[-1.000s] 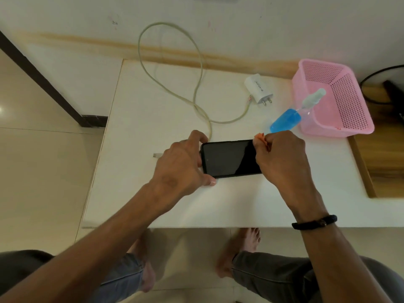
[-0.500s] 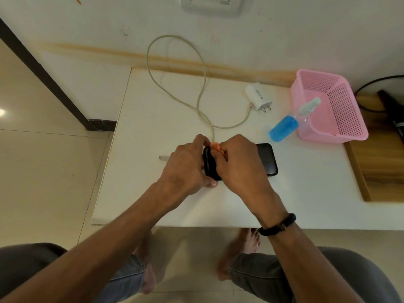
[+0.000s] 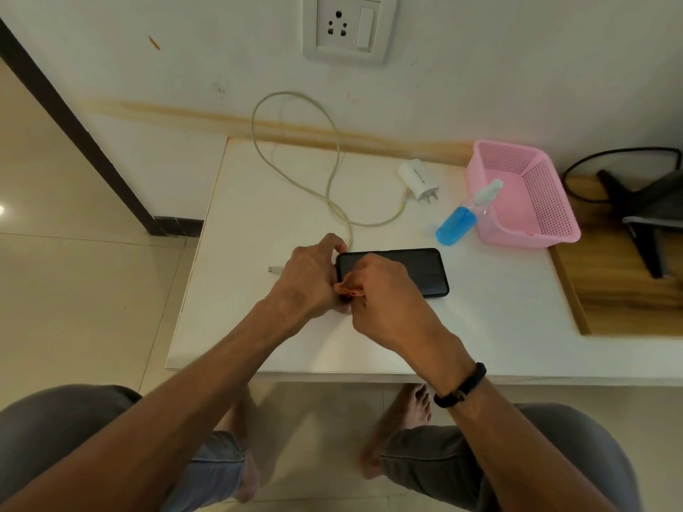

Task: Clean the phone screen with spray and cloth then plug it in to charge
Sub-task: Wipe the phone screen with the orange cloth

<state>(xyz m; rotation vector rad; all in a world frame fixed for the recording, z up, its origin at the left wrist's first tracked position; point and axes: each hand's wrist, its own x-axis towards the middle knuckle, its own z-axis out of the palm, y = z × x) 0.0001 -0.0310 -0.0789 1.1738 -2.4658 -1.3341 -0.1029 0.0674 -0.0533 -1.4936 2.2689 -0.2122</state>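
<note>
Phone (image 3: 406,269) lay flat on the worktop (image 3: 499,308), long axis from 9 to 3 o'clock. Your left hand (image 3: 308,277) gripped its 9 o'clock end; your right hand (image 3: 384,297) pinched the cloth (image 3: 347,288) on the screen there. The unwiped glass stretched toward 3 o'clock, nearer your right hand.

left hand (image 3: 308,279): fingers curled, gripping the phone's (image 3: 406,269) 9 o'clock end | right hand (image 3: 384,297): fist closed on orange cloth (image 3: 347,288), pressed on screen, touching left | both forearms reach toward 12 o'clock
</note>
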